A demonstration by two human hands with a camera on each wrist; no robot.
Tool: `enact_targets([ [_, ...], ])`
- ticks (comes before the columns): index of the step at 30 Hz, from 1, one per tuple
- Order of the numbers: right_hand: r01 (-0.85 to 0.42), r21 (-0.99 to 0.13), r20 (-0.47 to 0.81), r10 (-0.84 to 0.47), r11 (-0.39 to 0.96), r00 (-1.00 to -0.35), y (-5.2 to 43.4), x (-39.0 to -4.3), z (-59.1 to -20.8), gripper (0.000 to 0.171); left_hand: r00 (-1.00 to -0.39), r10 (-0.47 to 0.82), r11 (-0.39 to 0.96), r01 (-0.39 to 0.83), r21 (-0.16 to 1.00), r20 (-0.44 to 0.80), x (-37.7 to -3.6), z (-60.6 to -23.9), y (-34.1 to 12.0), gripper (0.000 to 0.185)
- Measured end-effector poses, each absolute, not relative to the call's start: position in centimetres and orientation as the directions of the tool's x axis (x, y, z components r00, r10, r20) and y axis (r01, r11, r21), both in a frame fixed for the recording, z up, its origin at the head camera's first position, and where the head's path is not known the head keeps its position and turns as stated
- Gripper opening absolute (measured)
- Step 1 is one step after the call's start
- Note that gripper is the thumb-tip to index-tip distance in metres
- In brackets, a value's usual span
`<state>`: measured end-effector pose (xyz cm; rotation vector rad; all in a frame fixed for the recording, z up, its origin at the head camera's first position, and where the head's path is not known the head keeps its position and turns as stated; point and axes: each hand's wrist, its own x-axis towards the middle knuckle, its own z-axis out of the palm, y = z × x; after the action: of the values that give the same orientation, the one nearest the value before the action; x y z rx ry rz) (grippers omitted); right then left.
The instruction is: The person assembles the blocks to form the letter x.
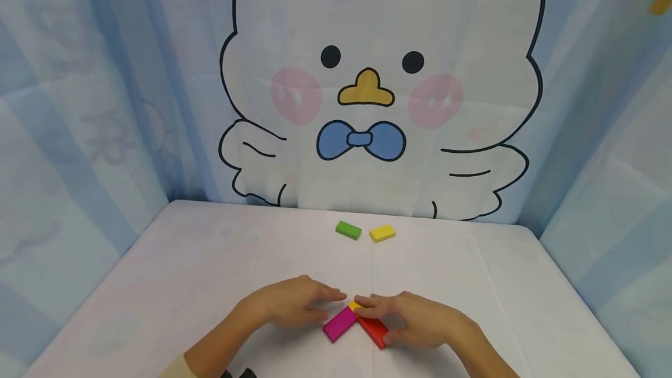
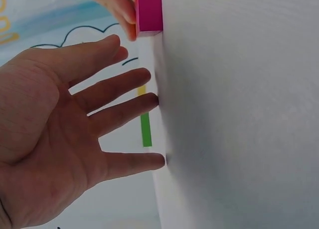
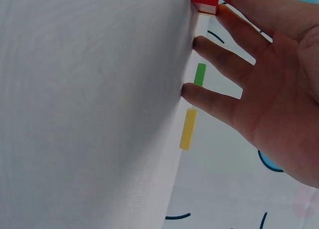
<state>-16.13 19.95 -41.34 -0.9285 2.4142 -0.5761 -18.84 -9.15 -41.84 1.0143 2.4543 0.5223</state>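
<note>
Magenta block (image 1: 340, 323) sits near the table's (image 1: 184, 261) front edge w/ a red block (image 1: 374, 329) touching its right end, forming a V. A yellow bit (image 1: 354, 305) peeks out at the joint, mostly hidden by fingers. We've got left hand (image 1: 294, 303) flat, fingers straight, beside magenta; right hand (image 1: 415, 319) spread over red, grip unclear. Green block (image 1: 348, 230) and yellow block (image 1: 382, 233) lie well behind magenta, lots of bare table between.

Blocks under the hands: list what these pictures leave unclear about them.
- Yellow block: head view shows only a sliver between the fingertips; the right hand covers the rest.
- Red block: far end hidden under the right hand; right wrist view cuts it at the top edge.
- Magenta block: whether the left hand touches it, cannot tell.
</note>
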Motion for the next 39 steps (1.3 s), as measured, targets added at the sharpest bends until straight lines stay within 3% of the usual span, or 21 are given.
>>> enact_targets([
  [10,-0.502,-0.553,-0.27,-0.713,0.665,-0.647,20.2,-16.2,-41.1,0.06,-0.712,0.673,0.691,0.508,0.514,-0.202,-19.9,-41.0,-9.8,0.048],
  [20,-0.443,-0.552,-0.333,-0.674,0.706,-0.659,19.8,-16.4,-40.9,0.059,-0.748,0.653,0.684,0.518,0.514,-0.115,-22.5,-41.0,-10.0,0.046],
  [39,-0.466,-0.559,-0.305,-0.693,0.686,-0.653,19.9,-16.3,-41.3,0.058,-0.836,0.548,0.69,0.433,0.58,-0.029,-27.1,-42.3,-7.8,0.043],
])
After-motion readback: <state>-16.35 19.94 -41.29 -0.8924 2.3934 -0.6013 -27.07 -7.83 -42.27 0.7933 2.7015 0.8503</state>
